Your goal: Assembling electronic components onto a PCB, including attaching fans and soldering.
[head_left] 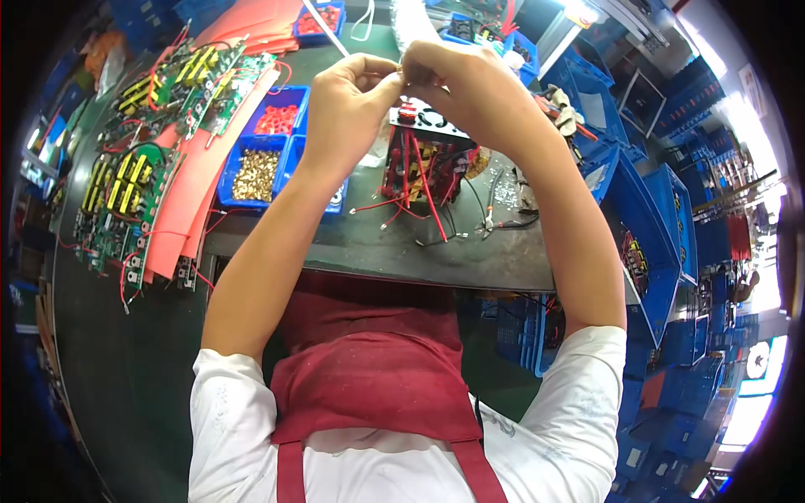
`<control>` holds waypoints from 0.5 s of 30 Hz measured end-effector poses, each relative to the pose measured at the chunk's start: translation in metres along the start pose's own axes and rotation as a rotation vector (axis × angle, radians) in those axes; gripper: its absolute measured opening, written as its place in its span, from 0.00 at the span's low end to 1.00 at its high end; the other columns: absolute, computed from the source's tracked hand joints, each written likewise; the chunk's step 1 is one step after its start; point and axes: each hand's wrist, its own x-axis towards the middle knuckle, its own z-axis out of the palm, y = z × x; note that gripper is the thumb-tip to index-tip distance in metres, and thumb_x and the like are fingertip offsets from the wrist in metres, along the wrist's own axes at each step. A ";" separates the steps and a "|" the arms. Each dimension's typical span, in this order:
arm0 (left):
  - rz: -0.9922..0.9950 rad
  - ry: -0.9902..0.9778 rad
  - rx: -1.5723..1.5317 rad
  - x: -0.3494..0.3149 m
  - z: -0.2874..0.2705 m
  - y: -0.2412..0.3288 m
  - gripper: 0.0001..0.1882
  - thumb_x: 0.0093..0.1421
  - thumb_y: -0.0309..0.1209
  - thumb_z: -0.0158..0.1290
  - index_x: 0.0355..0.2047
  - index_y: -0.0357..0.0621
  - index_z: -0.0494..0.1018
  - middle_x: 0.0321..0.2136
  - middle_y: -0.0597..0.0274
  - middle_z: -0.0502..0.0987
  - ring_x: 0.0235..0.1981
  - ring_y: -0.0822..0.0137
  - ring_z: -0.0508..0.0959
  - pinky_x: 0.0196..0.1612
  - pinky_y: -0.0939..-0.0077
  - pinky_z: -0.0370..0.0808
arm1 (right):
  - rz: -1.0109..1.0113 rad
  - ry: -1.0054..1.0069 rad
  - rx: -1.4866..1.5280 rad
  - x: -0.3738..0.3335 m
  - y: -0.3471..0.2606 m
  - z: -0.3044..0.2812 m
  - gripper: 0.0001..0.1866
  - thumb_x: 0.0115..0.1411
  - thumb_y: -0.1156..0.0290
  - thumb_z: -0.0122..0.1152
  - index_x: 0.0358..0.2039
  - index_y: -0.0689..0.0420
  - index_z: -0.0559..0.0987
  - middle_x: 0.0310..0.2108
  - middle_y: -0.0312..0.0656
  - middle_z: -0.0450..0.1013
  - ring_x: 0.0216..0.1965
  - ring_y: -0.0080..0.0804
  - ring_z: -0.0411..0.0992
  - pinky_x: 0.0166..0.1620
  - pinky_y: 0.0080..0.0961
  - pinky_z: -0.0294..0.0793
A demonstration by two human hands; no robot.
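Observation:
Above the far side of the workbench, my left hand (352,105) and my right hand (457,80) meet fingertip to fingertip. Both are closed in a pinch, and what they hold is too small and hidden to make out. Just below them stands an electronic unit (426,172) with a pale end panel that has a round fan opening (433,118). Red and black wires (429,197) come out of it and trail onto the bench. Side cutters (495,223) with dark handles lie to its right.
Left of my arm are blue bins holding red caps (277,120) and brass-coloured fittings (257,174). Green circuit boards (126,189) and orange-pink sheets (186,218) cover the bench's left side. Blue crates (650,243) stand on the right. The dark bench edge (419,281) runs before my apron.

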 end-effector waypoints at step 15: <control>0.897 -0.205 0.740 -0.053 0.016 -0.001 0.09 0.60 0.31 0.58 0.38 0.39 0.77 0.44 0.51 0.81 0.46 0.52 0.81 0.53 0.58 0.77 | 0.105 -0.353 -0.157 0.030 0.017 0.004 0.12 0.65 0.63 0.63 0.40 0.57 0.84 0.36 0.49 0.82 0.40 0.50 0.80 0.45 0.41 0.77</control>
